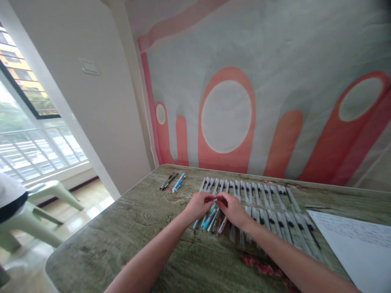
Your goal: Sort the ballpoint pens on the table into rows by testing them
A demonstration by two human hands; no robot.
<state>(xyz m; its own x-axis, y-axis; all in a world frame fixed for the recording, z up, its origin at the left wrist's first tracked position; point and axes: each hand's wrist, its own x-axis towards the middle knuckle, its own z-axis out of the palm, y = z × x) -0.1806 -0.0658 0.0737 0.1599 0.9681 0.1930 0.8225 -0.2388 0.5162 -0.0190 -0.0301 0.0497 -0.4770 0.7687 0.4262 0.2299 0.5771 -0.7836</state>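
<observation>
My left hand (198, 206) and my right hand (233, 208) meet over the pens, thumbs and forefingers pinched close together. A small pale bluish thing shows between the fingertips, too small and covered to name. Right below them lies a loose group of pens: a teal and blue pen (208, 219), several white ones, and a pink-tipped pen (222, 226). Clear pens with black parts stand side by side in a back row (258, 193) and a front row (285, 228); my right hand and forearm hide part of both.
Dark pens (168, 181) and blue-and-white pens (179, 183) lie at the back left of the wood-patterned table (131, 232). A written sheet of paper (360, 248) is at right. The painted wall (183, 73) rises behind; a green stool (45, 219) stands left.
</observation>
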